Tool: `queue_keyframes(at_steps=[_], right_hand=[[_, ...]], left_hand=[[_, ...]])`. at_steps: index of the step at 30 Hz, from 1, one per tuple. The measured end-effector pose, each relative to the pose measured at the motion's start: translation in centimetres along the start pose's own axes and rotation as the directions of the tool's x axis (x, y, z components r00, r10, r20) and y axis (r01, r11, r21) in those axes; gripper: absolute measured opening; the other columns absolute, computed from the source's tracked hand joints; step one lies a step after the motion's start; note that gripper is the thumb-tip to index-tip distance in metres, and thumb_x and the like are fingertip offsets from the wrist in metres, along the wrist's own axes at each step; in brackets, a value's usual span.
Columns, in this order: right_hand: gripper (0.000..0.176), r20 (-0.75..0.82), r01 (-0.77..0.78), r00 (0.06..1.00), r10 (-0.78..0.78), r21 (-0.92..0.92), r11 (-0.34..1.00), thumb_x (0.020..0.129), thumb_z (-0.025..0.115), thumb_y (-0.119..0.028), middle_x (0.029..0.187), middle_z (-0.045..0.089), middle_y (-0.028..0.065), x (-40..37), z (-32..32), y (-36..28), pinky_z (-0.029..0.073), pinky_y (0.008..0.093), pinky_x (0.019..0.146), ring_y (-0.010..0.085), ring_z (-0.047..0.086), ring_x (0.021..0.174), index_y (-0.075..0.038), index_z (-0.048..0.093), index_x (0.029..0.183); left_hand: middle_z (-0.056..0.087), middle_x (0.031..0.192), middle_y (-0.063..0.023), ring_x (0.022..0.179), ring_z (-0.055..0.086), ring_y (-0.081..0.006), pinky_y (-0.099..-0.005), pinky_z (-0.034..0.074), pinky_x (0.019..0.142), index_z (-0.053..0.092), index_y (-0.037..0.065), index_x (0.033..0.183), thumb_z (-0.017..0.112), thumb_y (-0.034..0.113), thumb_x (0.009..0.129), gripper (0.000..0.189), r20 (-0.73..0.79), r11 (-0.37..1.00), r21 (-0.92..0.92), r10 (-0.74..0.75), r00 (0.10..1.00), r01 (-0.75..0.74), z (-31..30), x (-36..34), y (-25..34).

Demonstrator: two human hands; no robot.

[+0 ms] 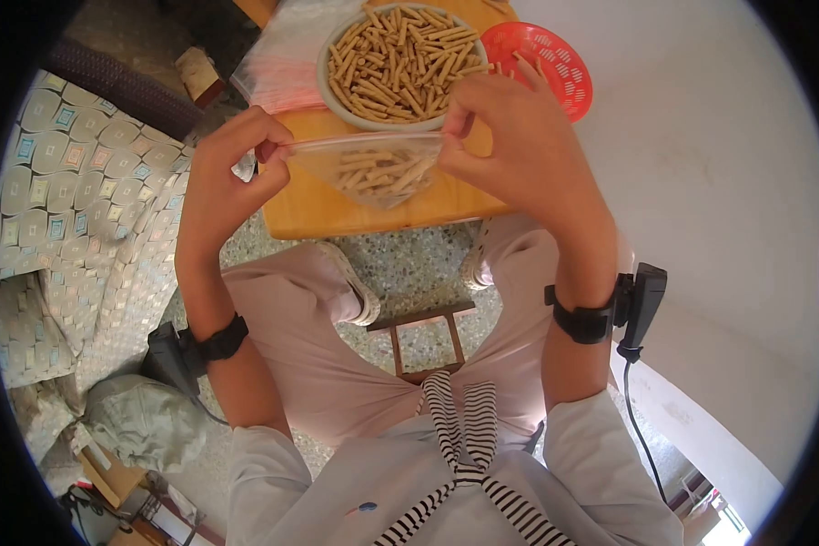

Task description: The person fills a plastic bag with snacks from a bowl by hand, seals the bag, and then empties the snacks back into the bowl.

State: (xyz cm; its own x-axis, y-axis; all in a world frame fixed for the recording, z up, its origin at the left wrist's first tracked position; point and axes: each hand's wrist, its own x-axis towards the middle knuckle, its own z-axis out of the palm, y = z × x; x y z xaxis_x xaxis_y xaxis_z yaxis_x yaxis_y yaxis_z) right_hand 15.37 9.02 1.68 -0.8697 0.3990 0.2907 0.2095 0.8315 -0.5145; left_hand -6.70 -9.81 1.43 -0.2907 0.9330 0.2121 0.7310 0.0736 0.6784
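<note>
A clear zip bag [382, 173] hangs over the near part of a wooden table, with several short tan sticks [387, 171] inside it. At the bag's top left corner, my left hand [232, 173] pinches the edge between thumb and fingers. My right hand [519, 146] pinches the opposite top corner. The top edge is stretched straight between both hands. Just behind the bag, a round bowl [322, 68] is heaped with the same tan sticks. My right hand partly covers the bowl's near right side.
A red plastic basket [569, 68] stands right of the bowl, with a few sticks at its edge. Flat clear bags [291, 77] lie left of the bowl on the wooden table [337, 218]. A white wall [701, 164] rises at right; patterned fabric [91, 191] hangs at left.
</note>
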Motion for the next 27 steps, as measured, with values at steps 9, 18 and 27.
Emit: queue_keyframes(at_steps=[9,18,27], right_hand=[[0.012,-0.032,0.057,0.998,-0.054,0.088,0.995,0.075,0.065,-0.011,0.074,0.056,0.0021,0.0,0.9,-0.3,0.039,0.0486,0.104,0.0254,0.060,0.080,-0.008,0.054,0.078],[0.016,-0.032,0.058,0.998,-0.053,0.190,0.980,0.082,0.067,-0.020,0.080,0.059,0.0051,0.0,1.6,-0.7,0.046,0.0388,0.078,0.0266,0.060,0.082,-0.009,0.056,0.083],[0.097,0.021,-0.039,0.999,0.037,0.117,0.992,0.067,0.077,-0.056,0.111,0.063,0.0194,-1.2,3.8,0.2,0.046,0.0417,0.090,0.0347,0.062,0.106,0.004,0.047,0.136]], left_hand=[[0.064,0.103,-0.0075,0.096,0.059,-0.0179,-0.0304,0.047,0.082,0.064,0.004,0.112,0.067,0.009,0.079,0.034,-0.018,0.991,-0.079,0.110,0.994,-0.111,0.9,0.7,1.0],[0.070,0.115,-0.0129,0.100,0.067,-0.0274,-0.0335,0.050,0.088,0.063,0.000,0.123,0.076,0.021,0.081,0.048,0.350,0.992,-0.011,-0.116,0.930,0.128,3.5,2.1,2.8],[0.074,0.100,-0.0147,0.087,0.069,-0.0190,-0.0292,0.051,0.080,0.068,-0.004,0.111,0.061,0.001,0.091,0.022,0.245,0.996,0.009,-0.092,0.965,0.092,2.3,1.5,0.4]])
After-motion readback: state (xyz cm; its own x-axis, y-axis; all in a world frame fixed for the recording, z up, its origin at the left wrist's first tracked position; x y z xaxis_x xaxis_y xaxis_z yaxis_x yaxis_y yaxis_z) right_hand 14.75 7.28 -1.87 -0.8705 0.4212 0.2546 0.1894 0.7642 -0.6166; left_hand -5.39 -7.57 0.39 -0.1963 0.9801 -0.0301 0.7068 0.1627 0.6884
